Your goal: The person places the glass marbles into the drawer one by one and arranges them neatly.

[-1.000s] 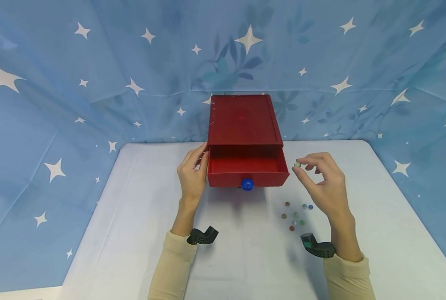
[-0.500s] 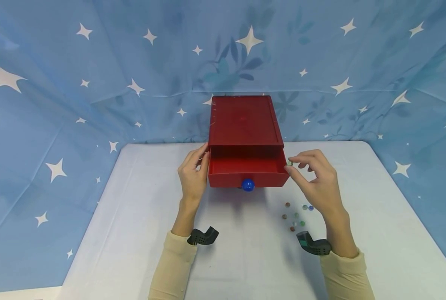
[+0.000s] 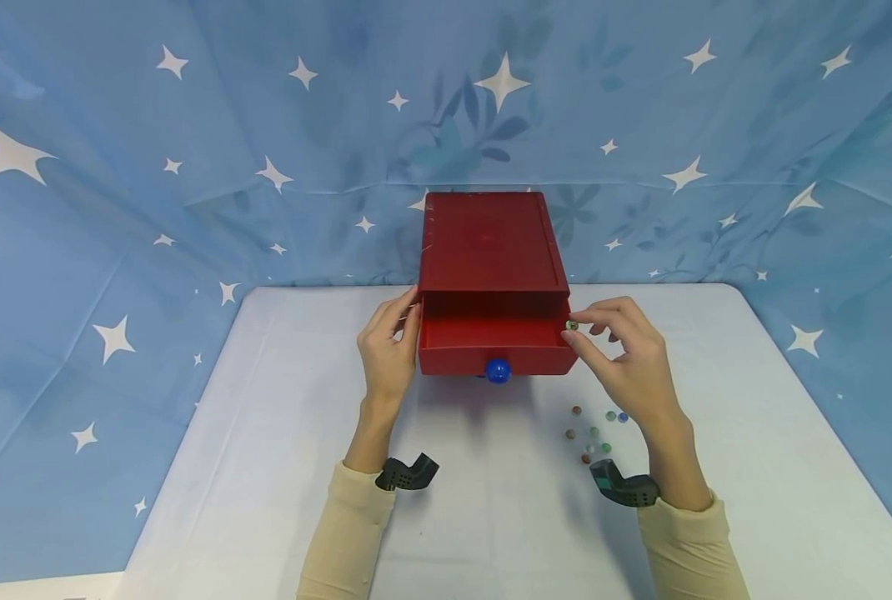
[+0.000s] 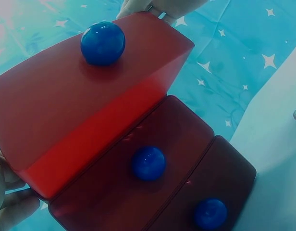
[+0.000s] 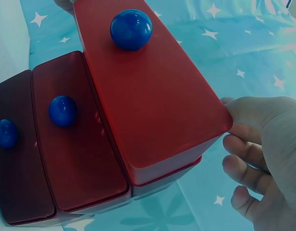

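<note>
A small glass marble (image 3: 572, 324) is being pinched between the thumb and forefinger of the right hand (image 3: 622, 358), and it is sitting right at the right-hand rim of the open top drawer (image 3: 494, 333), just above the wall's edge. The relation that matters is sideways: the drawer's hollow is lying directly to the left of the marble, across that thin red wall, so only a short inward shift is separating the two (by my judgement, nothing more than that). The remaining fingers of the right hand are curling loosely behind the pinch.

The left hand (image 3: 386, 354) is resting with straight fingers against the opposite side of the red drawer chest (image 3: 491, 242), touching it at the drawer's left corner and holding nothing. The drawer is standing pulled out toward the person, its blue round knob (image 3: 498, 371) facing them; the wrist views are showing two lower drawers (image 5: 66, 144) shut, each with its own blue knob.

A loose cluster of marbles (image 3: 594, 433) is lying on the white table (image 3: 266, 417), below and slightly right of the drawer front, nearer the right hand than the left.
</note>
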Motion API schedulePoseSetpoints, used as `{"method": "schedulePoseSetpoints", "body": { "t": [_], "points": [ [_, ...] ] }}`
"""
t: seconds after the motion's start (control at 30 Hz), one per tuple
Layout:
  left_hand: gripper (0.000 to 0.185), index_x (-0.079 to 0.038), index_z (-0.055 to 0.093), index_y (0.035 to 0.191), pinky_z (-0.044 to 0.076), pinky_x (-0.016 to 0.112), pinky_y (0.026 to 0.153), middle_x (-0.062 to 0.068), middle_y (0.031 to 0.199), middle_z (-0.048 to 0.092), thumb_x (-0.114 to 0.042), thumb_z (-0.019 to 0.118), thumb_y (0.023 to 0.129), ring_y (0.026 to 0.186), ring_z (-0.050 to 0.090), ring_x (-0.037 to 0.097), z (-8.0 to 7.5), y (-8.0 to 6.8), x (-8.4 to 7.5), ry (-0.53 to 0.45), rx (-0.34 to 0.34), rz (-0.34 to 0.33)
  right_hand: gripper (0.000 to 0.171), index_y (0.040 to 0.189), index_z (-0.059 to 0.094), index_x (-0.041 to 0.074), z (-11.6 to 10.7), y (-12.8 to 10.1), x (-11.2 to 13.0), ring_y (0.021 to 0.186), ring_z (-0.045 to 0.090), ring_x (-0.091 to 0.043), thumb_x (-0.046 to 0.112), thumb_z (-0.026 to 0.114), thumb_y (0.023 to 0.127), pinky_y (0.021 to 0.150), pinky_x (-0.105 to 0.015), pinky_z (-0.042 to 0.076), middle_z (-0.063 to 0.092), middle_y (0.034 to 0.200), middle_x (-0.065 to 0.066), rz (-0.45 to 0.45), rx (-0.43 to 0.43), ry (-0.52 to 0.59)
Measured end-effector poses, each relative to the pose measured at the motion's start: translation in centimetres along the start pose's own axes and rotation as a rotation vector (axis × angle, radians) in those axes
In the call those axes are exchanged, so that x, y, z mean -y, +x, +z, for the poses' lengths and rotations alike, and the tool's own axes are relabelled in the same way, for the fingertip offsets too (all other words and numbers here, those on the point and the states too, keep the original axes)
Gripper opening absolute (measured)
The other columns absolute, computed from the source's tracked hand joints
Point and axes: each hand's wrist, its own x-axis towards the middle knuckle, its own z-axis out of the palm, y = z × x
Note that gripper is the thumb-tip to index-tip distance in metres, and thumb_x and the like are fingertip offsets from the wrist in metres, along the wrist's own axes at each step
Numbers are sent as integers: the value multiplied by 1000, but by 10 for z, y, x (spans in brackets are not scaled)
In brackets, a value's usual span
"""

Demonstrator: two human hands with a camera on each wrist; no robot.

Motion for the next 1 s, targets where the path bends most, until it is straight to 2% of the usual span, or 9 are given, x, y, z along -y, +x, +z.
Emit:
{"method": "schedulePoseSetpoints", "body": {
  "t": [0.37, 0.6, 1.0],
  "points": [
    [28, -5, 71, 124, 63, 31, 80, 14, 110, 74, -9, 64, 97, 93, 74, 24, 0, 0, 0, 19, 2, 6, 31, 107, 74, 3, 0, 0, 0, 90, 54, -9, -2, 81, 77, 77, -13, 40, 68, 104, -11, 18, 10, -4],
    [28, -5, 71, 124, 63, 34, 80, 13, 110, 74, -8, 64, 97, 94, 74, 24, 0, 0, 0, 12, -2, 3, 38, 105, 75, 2, 2, 1, 1, 86, 55, -15, -7, 84, 69, 76, -12, 40, 68, 102, -13, -2, -32, 12],
    [29, -5, 70, 126, 63, 35, 82, 12, 113, 74, -10, 64, 98, 97, 74, 23, 0, -1, 0, 25, 15, -15, 34, 105, 75, 3, 3, -1, 0, 87, 54, -13, -6, 84, 72, 74, -13, 40, 68, 103, -11, 3, -26, -2]
  ]
}}
